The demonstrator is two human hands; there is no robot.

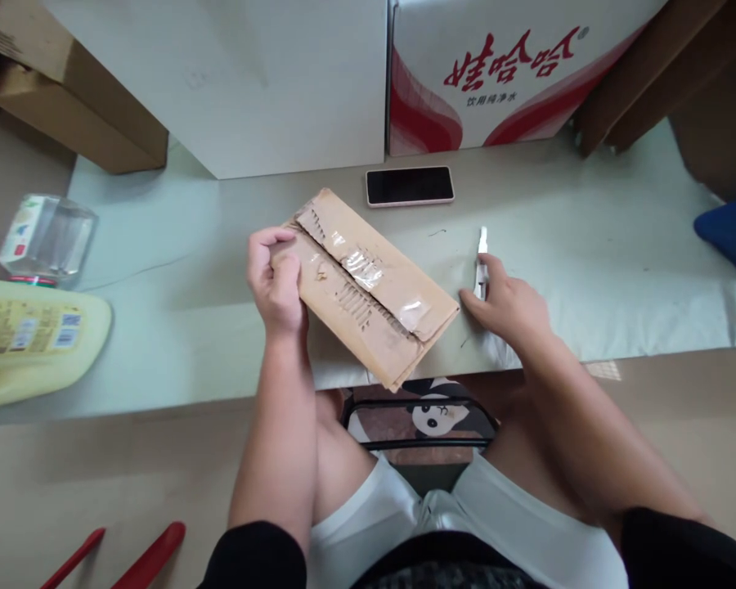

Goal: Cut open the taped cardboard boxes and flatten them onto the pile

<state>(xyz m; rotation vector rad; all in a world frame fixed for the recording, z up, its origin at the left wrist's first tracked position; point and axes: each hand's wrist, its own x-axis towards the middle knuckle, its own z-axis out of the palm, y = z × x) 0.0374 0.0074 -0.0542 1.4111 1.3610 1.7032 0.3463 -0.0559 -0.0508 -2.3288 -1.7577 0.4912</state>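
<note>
In the head view, taking the clock from the packet, our left hand [276, 282] is at nine o'clock, fingers and thumb clamped on the left end of the cardboard packet [380, 286]. The packet is in the middle, slanting from eleven down to five o'clock, its flap and strips of clear tape facing us; its lowest corner reaches the near edge of the table [177, 343]. We cannot tell whether it touches the cloth.

Near three o'clock our right hand [512, 307] has its thumb and fingers closed on a slim white tool [482, 262], tip towards twelve.

At one o'clock a phone [410, 186] lies dark-screened, just in front of a red-and-white box [503, 98]. A plain white box [251, 90] stands at eleven. Out at nine we have a clear bottle [61, 237], with a yellow bottle [42, 339] just below it.
</note>
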